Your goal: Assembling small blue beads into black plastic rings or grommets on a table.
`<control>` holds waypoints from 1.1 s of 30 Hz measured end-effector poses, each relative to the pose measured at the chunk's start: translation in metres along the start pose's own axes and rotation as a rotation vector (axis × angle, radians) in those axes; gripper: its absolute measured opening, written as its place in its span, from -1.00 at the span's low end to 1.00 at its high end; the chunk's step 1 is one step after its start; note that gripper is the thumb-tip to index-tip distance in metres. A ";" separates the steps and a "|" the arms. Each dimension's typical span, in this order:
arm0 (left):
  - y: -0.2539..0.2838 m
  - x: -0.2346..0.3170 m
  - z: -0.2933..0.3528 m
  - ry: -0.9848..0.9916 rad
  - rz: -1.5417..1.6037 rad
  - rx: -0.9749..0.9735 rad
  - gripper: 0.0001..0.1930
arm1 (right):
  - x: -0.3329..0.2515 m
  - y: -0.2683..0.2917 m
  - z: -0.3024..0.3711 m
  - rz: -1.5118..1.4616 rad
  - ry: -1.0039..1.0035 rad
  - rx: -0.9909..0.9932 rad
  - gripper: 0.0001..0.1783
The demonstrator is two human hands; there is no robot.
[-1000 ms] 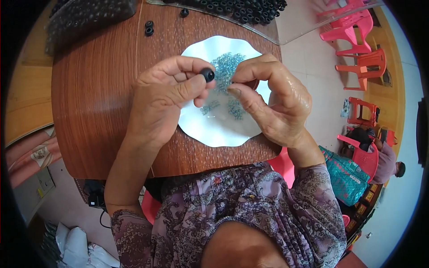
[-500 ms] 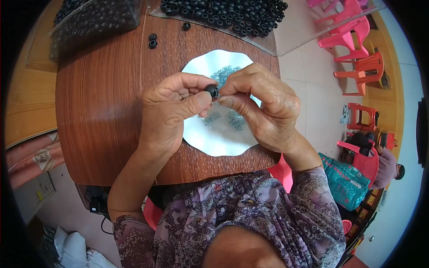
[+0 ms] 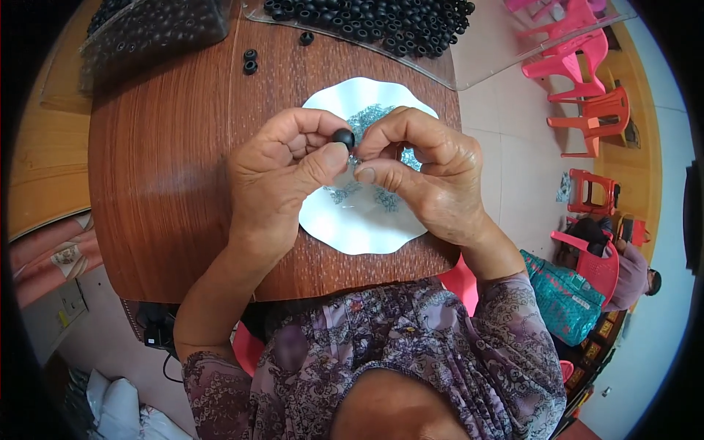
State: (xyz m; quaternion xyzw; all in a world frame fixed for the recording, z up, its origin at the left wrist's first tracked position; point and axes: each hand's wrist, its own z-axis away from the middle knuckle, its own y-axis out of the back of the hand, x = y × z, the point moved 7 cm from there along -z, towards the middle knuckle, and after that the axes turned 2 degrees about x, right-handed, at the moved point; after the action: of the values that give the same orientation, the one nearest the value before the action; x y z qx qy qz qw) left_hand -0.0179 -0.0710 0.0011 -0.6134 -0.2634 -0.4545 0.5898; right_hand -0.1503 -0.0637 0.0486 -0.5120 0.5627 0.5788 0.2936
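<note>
My left hand pinches a round black plastic piece between thumb and forefinger, above the far half of a white wavy-edged plate. Close to its right, my right hand has thumb and forefinger drawn together by a tiny shiny bit, which sits at the black piece's lower side. Whether the right fingertips grip that bit cannot be made out. Small glinting, wiry-looking pieces lie in loose heaps on the plate, partly hidden by both hands.
Three loose black pieces lie on the brown wooden table. A clear tray heaped with black pieces stands at the far edge, and a filled clear bag at far left. Pink chairs and a seated person are off right.
The black piece has tilted and moved slightly up in my left fingers, so its smooth rounded side shows now. My right fingertips have shifted slightly down and left.
</note>
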 end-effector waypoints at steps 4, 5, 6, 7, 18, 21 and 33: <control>0.000 0.010 0.003 -0.099 -0.155 0.007 -0.81 | -0.008 -0.003 -0.001 0.100 0.102 0.021 -0.80; -0.001 0.010 0.004 -0.097 -0.155 0.007 -0.81 | -0.006 -0.004 -0.002 0.100 0.100 0.020 -0.80; -0.002 0.010 0.005 -0.095 -0.157 0.026 -0.81 | -0.011 -0.005 -0.001 0.165 0.214 0.027 -0.79; -0.002 0.010 0.005 -0.092 -0.160 0.045 -0.81 | -0.016 -0.006 0.000 0.229 0.329 0.034 -0.77; 0.001 -0.001 0.004 0.165 -0.155 0.020 -0.83 | -0.040 -0.024 0.034 0.517 0.921 -0.039 -0.56; -0.001 -0.002 0.005 0.182 -0.151 0.032 -0.84 | -0.040 -0.021 0.032 0.512 0.909 0.033 -0.61; -0.003 -0.006 0.006 0.258 -0.101 0.031 -0.85 | -0.032 -0.015 0.027 0.452 0.659 -0.065 -0.57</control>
State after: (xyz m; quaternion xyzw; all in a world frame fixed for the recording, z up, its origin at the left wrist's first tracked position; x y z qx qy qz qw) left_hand -0.0221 -0.0638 -0.0018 -0.5264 -0.2229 -0.5548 0.6045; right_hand -0.1336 -0.0273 0.0684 -0.5428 0.7065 0.4509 -0.0536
